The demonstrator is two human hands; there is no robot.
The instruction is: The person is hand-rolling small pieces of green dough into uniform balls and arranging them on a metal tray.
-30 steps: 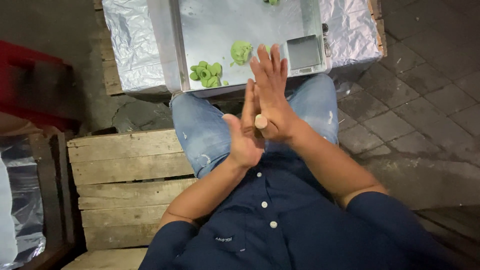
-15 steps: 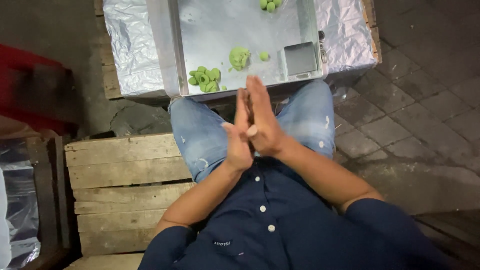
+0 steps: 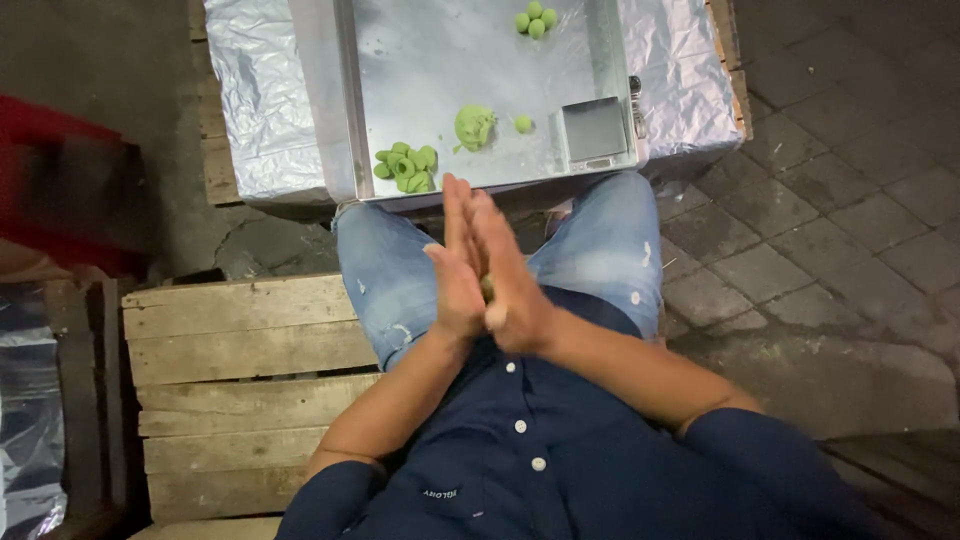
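**Dough piece between two palms, with worktop and surroundings**

Item 1. Piece of dough: small, only a pale sliver shows at the heel of the palms, with a hint of green above it. It sits pressed between the two hands, over the person's lap, well short of the tray.

Item 2. Left hand and right hand: flat, palm against palm, fingers straight and laid close together, pointing away from the body. The flat pressing hold suits rolling a soft lump round (a judgement from the round balls on the tray).

Item 3. Metal tray: shiny, shallow, set on a foil-covered surface just beyond the knees, within easy reach.

Item 4. On the tray, nearest the hands: a cluster of green cut pieces; beside it a larger green dough lump; a single green ball just right of the lump.

Item 5. At the tray's far edge: a group of finished green balls, kept well apart from the raw pieces.

Item 6. Small square metal device at the tray's right corner, probably a scale.

Item 7. Wooden crate, slatted, at the person's left side.
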